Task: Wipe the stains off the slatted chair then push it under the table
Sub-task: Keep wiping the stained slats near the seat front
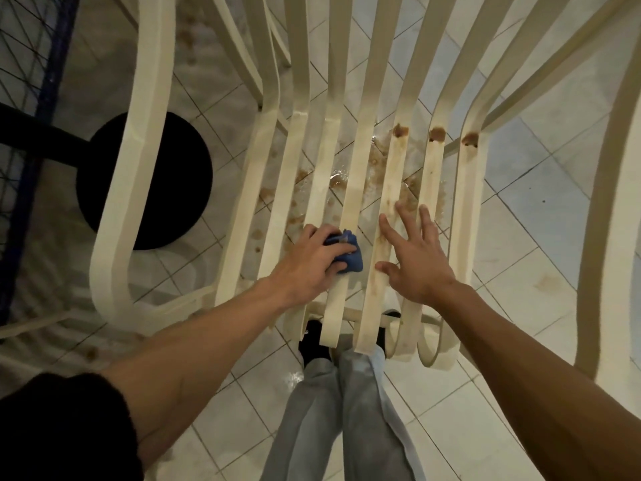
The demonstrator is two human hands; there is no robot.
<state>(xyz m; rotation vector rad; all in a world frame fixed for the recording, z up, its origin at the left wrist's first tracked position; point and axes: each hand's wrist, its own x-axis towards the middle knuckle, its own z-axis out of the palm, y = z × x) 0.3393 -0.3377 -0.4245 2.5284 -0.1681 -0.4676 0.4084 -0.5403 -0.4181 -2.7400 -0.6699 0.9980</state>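
Slatted chair (367,98): seen from above, standing on the tiled floor (541,203).
Left hand (312,262): curled round a blue cloth (347,253), pressing it on the chair's middle seat slats.
Right hand (416,258): fingers spread flat on the chair's slats beside the cloth.
Stains (400,130): brown blobs at the chair's seat-back bend.

1. The slatted chair (350,189) runs off the top edge, so I see none of its upper backrest.
2. The fingers of the left hand (308,262) cover most of the blue cloth (348,258); only a corner shows.
3. The right hand (416,258) seems to rest on the slats, though I cannot confirm contact.
4. The dark arm of the black round base (145,182) leaves the frame at the left.
5. The seat's front edge largely hides the shoes (314,338).
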